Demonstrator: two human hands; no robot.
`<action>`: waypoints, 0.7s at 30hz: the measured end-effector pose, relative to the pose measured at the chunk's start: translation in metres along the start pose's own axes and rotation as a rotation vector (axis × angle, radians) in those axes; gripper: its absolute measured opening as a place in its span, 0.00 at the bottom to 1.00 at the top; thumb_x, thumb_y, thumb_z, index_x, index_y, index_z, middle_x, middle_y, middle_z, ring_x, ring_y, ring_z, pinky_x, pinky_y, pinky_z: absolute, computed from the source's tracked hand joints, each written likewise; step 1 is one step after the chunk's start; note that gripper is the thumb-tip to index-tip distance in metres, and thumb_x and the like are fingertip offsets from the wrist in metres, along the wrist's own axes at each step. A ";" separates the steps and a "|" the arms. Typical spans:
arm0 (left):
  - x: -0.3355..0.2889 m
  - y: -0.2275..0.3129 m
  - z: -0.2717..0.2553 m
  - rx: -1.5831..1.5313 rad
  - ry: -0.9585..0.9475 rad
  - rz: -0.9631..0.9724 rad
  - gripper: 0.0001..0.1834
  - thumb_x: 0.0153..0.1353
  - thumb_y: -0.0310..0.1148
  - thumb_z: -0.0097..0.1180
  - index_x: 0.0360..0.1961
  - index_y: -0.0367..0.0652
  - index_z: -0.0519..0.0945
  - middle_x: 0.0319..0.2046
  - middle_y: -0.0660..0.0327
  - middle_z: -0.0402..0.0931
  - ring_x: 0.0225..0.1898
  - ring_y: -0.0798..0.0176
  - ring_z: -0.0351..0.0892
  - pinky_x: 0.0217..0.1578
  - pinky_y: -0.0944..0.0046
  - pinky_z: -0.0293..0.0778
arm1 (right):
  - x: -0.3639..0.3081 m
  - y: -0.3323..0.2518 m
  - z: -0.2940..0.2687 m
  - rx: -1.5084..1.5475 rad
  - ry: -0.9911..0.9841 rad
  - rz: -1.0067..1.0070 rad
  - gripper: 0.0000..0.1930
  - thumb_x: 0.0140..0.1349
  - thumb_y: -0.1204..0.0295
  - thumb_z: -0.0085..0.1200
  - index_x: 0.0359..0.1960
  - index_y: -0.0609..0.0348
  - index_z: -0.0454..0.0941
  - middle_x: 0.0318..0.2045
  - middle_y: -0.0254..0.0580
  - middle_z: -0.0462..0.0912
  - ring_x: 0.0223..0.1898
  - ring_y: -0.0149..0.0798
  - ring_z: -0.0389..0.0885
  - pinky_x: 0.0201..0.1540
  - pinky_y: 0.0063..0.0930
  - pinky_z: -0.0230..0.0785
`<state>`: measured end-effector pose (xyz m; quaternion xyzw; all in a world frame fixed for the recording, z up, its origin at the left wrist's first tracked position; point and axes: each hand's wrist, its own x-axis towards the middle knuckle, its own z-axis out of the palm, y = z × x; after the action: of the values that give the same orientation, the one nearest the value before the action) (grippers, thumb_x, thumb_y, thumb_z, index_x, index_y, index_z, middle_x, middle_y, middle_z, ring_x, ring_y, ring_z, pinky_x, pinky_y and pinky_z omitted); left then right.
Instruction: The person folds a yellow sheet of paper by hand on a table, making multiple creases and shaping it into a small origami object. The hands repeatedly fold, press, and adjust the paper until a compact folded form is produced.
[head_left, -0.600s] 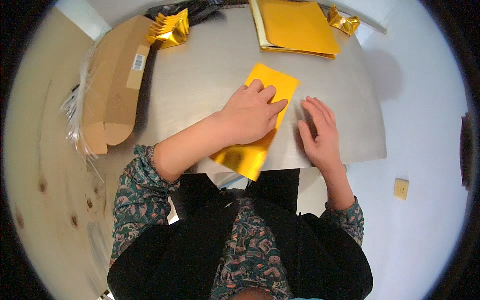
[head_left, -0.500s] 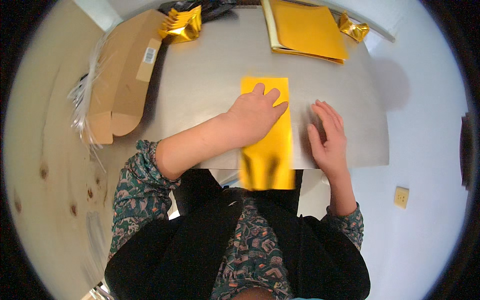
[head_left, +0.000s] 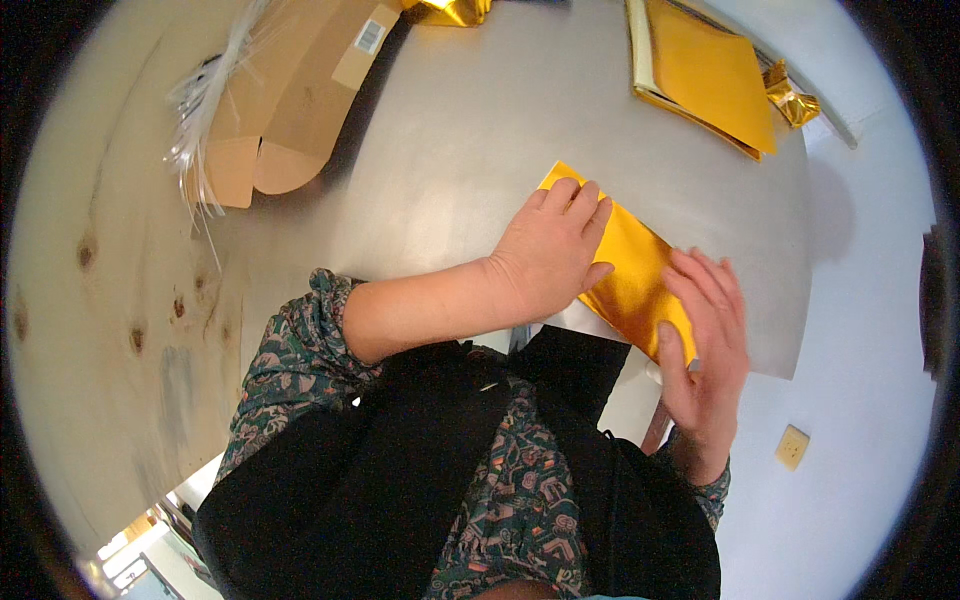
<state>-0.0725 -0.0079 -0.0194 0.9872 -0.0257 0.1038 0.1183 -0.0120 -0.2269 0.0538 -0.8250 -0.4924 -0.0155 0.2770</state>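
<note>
A long strip of shiny gold foil paper [head_left: 632, 255] lies slantwise across the near edge of the table, its lower right end reaching past that edge. My left hand [head_left: 550, 240] rests over the strip's far left end, with bent fingers on its top and the thumb by its near side. At the other end, my right hand [head_left: 712, 325] has its fingers along the right side and its thumb by the near corner. Both hands span the strip's width. The strip's underside is hidden.
An opened brown cardboard box [head_left: 290, 100] stands at the left, with thin clear strips [head_left: 210, 120] hanging over its side. Toward the back lie a stack of gold sheets [head_left: 700, 75], a folded gold foil piece [head_left: 790, 97] and another gold foil bundle [head_left: 450, 10] on the metal table [head_left: 470, 130].
The gold strip has turned from nearly straight toward me to slantwise and shifted right. My right hand, apart from it before, has come to its near end. The view has turned too.
</note>
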 end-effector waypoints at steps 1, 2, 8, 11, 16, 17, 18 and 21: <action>-0.003 0.001 -0.001 -0.015 0.008 -0.017 0.34 0.62 0.45 0.62 0.63 0.30 0.74 0.60 0.47 0.72 0.63 0.46 0.68 0.64 0.53 0.69 | 0.001 -0.001 0.011 0.025 -0.032 0.003 0.22 0.65 0.74 0.56 0.61 0.57 0.76 0.63 0.47 0.78 0.69 0.52 0.71 0.77 0.57 0.50; -0.006 0.002 -0.002 -0.027 0.001 -0.034 0.34 0.63 0.45 0.62 0.63 0.29 0.73 0.61 0.46 0.72 0.63 0.46 0.68 0.65 0.53 0.68 | 0.002 0.000 0.024 0.028 -0.078 0.018 0.22 0.65 0.74 0.57 0.62 0.57 0.76 0.63 0.47 0.77 0.69 0.51 0.71 0.77 0.57 0.50; -0.034 -0.020 -0.015 -0.092 -0.067 0.099 0.33 0.62 0.41 0.63 0.63 0.30 0.74 0.66 0.45 0.69 0.67 0.48 0.68 0.67 0.50 0.67 | 0.002 0.019 0.066 -0.036 -0.160 0.027 0.27 0.61 0.72 0.63 0.64 0.56 0.75 0.67 0.45 0.75 0.71 0.50 0.68 0.77 0.57 0.49; -0.048 -0.029 -0.020 -0.165 -0.073 0.099 0.34 0.59 0.40 0.65 0.63 0.33 0.74 0.67 0.49 0.70 0.69 0.50 0.67 0.66 0.51 0.67 | 0.006 0.030 0.065 -0.030 -0.219 -0.012 0.28 0.60 0.72 0.64 0.64 0.55 0.75 0.67 0.43 0.75 0.72 0.49 0.69 0.77 0.56 0.49; -0.060 -0.044 -0.023 -0.267 -0.074 0.116 0.37 0.55 0.42 0.68 0.65 0.35 0.74 0.68 0.51 0.69 0.70 0.50 0.67 0.65 0.50 0.68 | 0.023 0.042 0.059 -0.009 -0.323 -0.070 0.28 0.58 0.70 0.65 0.63 0.54 0.77 0.66 0.42 0.76 0.71 0.49 0.69 0.77 0.58 0.50; -0.061 -0.048 -0.024 -0.282 -0.075 0.126 0.38 0.55 0.42 0.68 0.65 0.35 0.73 0.69 0.51 0.69 0.70 0.50 0.66 0.65 0.50 0.68 | 0.026 0.042 0.059 -0.007 -0.337 -0.075 0.28 0.58 0.70 0.65 0.63 0.53 0.78 0.66 0.42 0.77 0.71 0.49 0.69 0.77 0.58 0.50; -0.062 -0.050 -0.024 -0.309 -0.079 0.119 0.39 0.55 0.42 0.68 0.66 0.36 0.73 0.69 0.51 0.68 0.71 0.50 0.66 0.65 0.50 0.68 | 0.028 0.044 0.059 -0.004 -0.349 -0.080 0.28 0.57 0.70 0.65 0.62 0.53 0.78 0.66 0.42 0.77 0.71 0.49 0.69 0.77 0.58 0.50; -0.066 -0.052 -0.019 -0.370 -0.080 0.108 0.39 0.56 0.43 0.68 0.67 0.36 0.73 0.70 0.52 0.67 0.71 0.51 0.66 0.65 0.49 0.69 | 0.025 0.050 0.059 -0.032 -0.408 -0.061 0.27 0.57 0.70 0.65 0.61 0.53 0.79 0.66 0.41 0.77 0.71 0.49 0.69 0.77 0.59 0.49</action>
<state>-0.1364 0.0487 -0.0272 0.9491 -0.1019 0.0641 0.2911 0.0273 -0.1973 -0.0106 -0.8001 -0.5627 0.1356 0.1576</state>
